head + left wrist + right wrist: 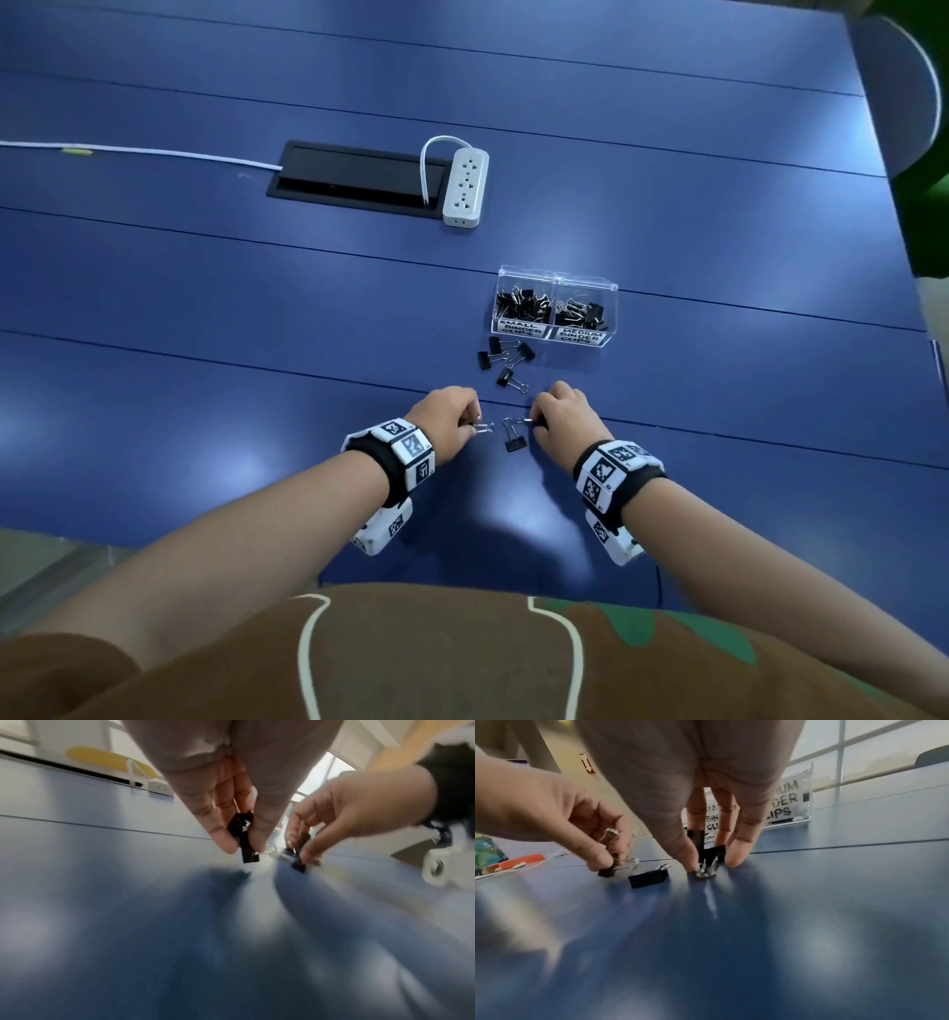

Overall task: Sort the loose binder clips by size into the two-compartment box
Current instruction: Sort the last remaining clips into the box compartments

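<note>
While black binder clips with silver wire handles lie loose [506, 360] on the blue table [205, 308] just before the clear two-compartment box [556, 307], your left hand [448, 421] pinches one clip [244, 833] between thumb and fingertips. Your right hand [565, 419] pinches another clip [707, 852], its handles touching the table. One more clip [515, 442] lies between your hands.

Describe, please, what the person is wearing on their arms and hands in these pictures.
Both forearms are bare, the hands ungloved. The left hand and right hand each have a black wrist strap carrying white blocks printed with black square markers. A brown short sleeve shows at the left shoulder.
</note>
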